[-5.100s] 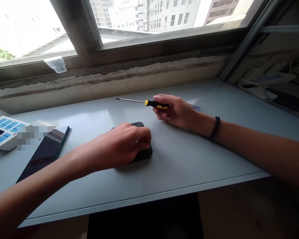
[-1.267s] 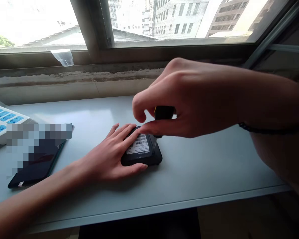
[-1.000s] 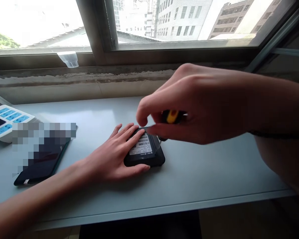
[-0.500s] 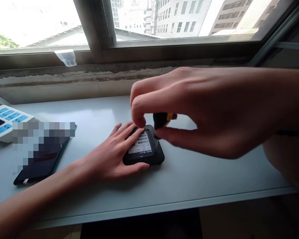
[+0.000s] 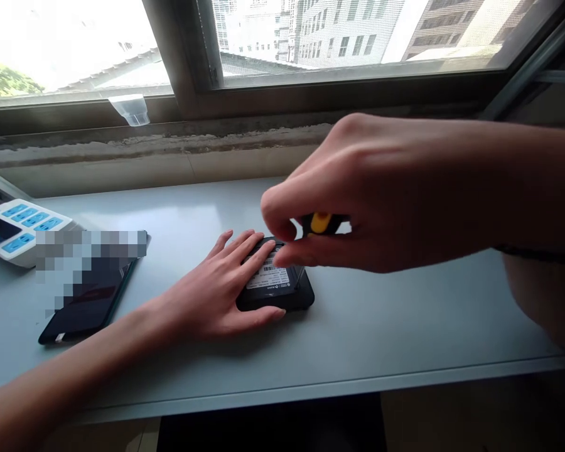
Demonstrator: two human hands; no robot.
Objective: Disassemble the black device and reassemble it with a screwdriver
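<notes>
Daylight enters through the window (image 5: 311, 37) at 12 o'clock and is the primary light source. Exposure clips toward white at 10 o'clock, and the exterior detail is washed out. The desk top (image 5: 358, 339) is evenly lit with a faint sheen. The right hand (image 5: 395, 194) is backlit and underexposed. A soft, diffuse shadow lies beneath the left hand (image 5: 207, 301). Wide-angle distortion bends the window frame (image 5: 527, 63) at 1 o'clock. Overall sharpness is moderately soft. A mosaic patch (image 5: 89, 276) at 9 o'clock obscures detail.
</notes>
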